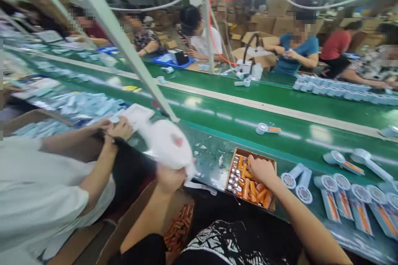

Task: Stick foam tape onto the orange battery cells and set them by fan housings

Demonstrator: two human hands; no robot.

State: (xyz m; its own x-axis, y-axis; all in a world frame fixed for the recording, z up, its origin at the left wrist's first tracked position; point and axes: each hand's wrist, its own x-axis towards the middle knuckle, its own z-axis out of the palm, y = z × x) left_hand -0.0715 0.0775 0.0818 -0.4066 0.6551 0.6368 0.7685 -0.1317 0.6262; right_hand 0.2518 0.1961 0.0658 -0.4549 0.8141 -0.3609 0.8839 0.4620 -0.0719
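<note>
My left hand (170, 178) is closed on a white crumpled plastic bag (164, 143), held up in front of me over the near edge of the green bench. My right hand (261, 170) reaches into a small brown cardboard box (236, 156) full of orange cylindrical batteries (253, 190); its fingers curl down among them, and what they grip is hidden. Pale blue handheld fan bodies (298, 180) lie in a row to the right of the box, some showing an orange battery inside.
A co-worker in a white shirt (34, 198) sits at my left, hands at a white tray (137, 115). A green conveyor belt (236, 107) runs across with a lone fan part (264, 128). More workers sit opposite. A carton of orange batteries (178, 227) rests by my lap.
</note>
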